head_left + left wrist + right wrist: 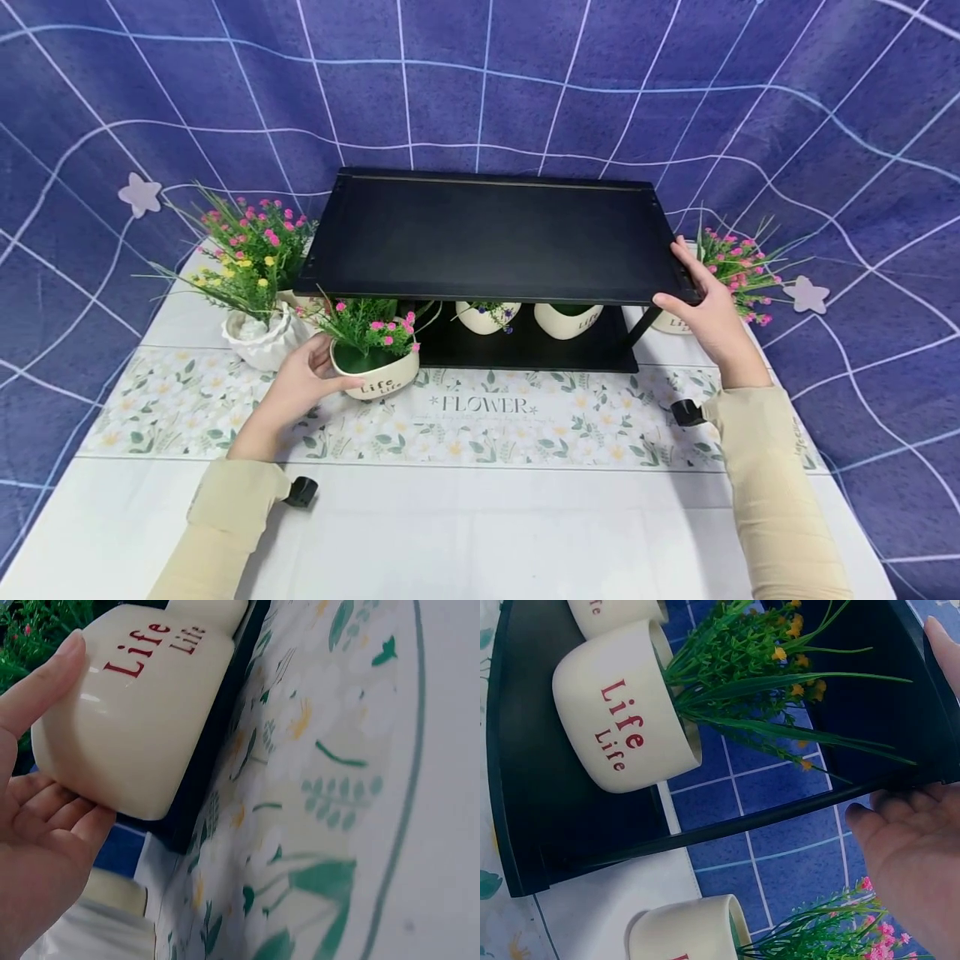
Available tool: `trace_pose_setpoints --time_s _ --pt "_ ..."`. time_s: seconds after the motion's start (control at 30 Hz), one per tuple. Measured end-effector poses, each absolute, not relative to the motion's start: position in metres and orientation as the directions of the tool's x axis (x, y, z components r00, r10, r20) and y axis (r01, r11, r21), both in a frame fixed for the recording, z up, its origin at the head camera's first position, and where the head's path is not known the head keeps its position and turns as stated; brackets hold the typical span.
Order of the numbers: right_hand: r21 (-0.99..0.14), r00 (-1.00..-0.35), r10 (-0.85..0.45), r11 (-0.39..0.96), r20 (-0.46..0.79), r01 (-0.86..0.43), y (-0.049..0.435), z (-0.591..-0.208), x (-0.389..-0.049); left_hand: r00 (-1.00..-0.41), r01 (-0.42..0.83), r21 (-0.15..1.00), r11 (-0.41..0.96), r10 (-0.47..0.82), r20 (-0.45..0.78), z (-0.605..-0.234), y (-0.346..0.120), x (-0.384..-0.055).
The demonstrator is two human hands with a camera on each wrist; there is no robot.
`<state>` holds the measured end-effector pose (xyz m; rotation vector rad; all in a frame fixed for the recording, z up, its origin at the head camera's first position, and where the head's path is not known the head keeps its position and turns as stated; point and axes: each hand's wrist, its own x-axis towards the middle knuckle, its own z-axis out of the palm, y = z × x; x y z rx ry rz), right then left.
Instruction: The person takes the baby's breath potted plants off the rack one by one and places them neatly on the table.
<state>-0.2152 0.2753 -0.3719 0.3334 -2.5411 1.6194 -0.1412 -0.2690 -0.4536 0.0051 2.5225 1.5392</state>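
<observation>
In the head view my left hand (296,383) holds a cream flowerpot (390,379) marked "Life", with pink flowers, at the front left of a black two-tier shelf (487,237). Seen from the left wrist, the thumb lies along the wall of this pot (127,712) while the other fingers bend against its side and underside. My right hand (708,317) grips the front right corner of the shelf's upper board. Its fingers (922,799) curl at the board's side edge in the right wrist view. Some pots stand on the lower board, partly hidden by the upper one.
A white ruffled vase (258,337) with pink and yellow flowers stands left of the shelf. Another pot with pink flowers (738,267) is to the right. A floral runner lettered "FLOWER" (483,406) crosses the white table (487,525). A blue gridded curtain (480,100) hangs behind.
</observation>
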Motion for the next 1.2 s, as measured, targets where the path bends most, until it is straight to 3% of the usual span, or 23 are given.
trace_pose_setpoints --time_s 0.33,0.63,1.2 --pt "-0.867 -0.969 -0.135 0.433 0.208 -0.246 0.280 -0.375 -0.220 -0.971 -0.100 0.872 0.479 0.143 -0.190 -0.454 -0.290 -0.127" --pt "-0.867 -0.971 -0.137 0.439 0.196 -0.237 0.280 -0.375 -0.219 -0.988 -0.009 0.866 0.500 0.129 -0.084 -0.456 -0.311 -0.115" --pt "-0.869 -0.970 -0.136 0.433 0.200 -0.240 0.280 -0.374 -0.219 -0.990 0.022 0.883 0.469 0.131 -0.045 -0.464 -0.349 -0.099"
